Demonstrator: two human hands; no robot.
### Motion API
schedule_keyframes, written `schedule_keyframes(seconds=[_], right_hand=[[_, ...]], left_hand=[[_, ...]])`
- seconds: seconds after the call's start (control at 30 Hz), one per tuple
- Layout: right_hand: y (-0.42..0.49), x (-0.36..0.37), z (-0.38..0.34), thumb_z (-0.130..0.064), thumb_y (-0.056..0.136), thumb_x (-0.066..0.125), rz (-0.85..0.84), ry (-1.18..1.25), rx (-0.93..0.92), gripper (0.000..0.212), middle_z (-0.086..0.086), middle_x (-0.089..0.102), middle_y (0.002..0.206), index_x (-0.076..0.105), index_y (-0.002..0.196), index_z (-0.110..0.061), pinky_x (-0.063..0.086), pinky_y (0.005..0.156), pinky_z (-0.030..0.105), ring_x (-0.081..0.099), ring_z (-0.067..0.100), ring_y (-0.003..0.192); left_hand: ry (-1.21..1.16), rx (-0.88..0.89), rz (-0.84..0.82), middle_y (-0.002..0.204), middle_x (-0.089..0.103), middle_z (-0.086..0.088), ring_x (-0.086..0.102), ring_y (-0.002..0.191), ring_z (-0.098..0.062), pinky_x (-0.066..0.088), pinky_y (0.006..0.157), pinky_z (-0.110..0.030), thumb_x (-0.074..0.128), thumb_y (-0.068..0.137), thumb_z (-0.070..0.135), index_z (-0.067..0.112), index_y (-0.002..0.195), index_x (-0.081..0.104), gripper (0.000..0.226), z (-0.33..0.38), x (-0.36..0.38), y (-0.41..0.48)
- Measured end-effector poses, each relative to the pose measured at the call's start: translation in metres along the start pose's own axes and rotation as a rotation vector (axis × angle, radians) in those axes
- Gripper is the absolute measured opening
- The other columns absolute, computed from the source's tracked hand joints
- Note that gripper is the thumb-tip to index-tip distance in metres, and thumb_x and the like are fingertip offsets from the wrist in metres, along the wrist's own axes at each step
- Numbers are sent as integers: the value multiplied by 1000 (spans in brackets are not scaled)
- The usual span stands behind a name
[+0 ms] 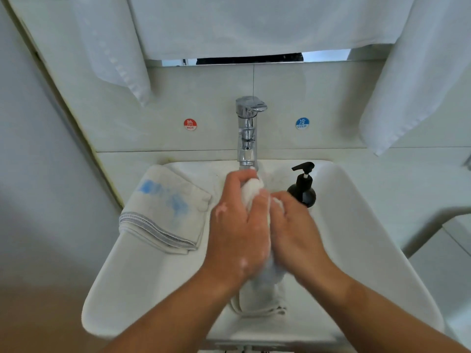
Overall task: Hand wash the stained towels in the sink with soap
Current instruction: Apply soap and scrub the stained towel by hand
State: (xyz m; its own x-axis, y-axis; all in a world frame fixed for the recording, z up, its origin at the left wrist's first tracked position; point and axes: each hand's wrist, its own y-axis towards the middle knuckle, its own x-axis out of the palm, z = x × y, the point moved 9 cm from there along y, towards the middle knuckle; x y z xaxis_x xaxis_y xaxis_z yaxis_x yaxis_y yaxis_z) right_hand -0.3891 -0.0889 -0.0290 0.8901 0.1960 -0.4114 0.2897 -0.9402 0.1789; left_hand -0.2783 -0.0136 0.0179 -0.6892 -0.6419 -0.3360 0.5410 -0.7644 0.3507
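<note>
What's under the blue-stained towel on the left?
The blue-stained towel lies folded over the sink's left rim. Only that rim shows around it; anything beneath its folds is covered.

Pale tiled wall [318, 103] before me carries a red HOT sticker [190, 124] and a blue COLD sticker [302, 123]; white cloths [254, 24] hang above, a reflective strip [326, 56] showing beneath them in soft, even light.
</note>
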Motion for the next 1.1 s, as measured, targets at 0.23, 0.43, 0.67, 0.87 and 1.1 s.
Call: schedule_keyframes(seconds=[0.23,0.43,0.67,0.87,1.1], right_hand=[[6,-30,-45,-30,97,63,169,35,-242,9,-15,69,72,69,91,-29,43,64,9,64,0,72],[-5,7,-9,-40,103,45,-39,31,-16,17,-10,68,87,58,105,-29,44,65,19,61,-2,78],[20,-36,-38,-38,98,57,180,73,-168,17,-16,69,79,69,92,-27,42,66,13,63,-1,79],[-9,6,-24,-33,102,48,-61,0,-103,12,-14,64,90,52,114,-32,42,67,5,60,-6,85],[33,-5,2,-31,104,48,125,87,-23,17,-13,65,88,62,101,-23,46,79,24,61,2,86]], left_hand=[[-33,-83,-22,81,62,16,59,85,13,41,65,-9,43,105,34,30,111,50,10,-7,7,-18],[-18,-74,85,87,60,21,59,93,5,40,70,-13,56,99,27,31,108,55,10,-2,-9,15],[-76,-101,-33,83,65,15,57,84,15,40,66,-4,48,104,31,29,109,52,7,-7,13,-18],[-48,-193,89,88,65,16,62,94,-6,49,88,-30,56,96,27,26,99,63,8,-28,-3,37],[-6,-139,-35,89,64,15,59,88,4,46,75,-19,52,101,31,31,104,54,4,-27,20,9]])
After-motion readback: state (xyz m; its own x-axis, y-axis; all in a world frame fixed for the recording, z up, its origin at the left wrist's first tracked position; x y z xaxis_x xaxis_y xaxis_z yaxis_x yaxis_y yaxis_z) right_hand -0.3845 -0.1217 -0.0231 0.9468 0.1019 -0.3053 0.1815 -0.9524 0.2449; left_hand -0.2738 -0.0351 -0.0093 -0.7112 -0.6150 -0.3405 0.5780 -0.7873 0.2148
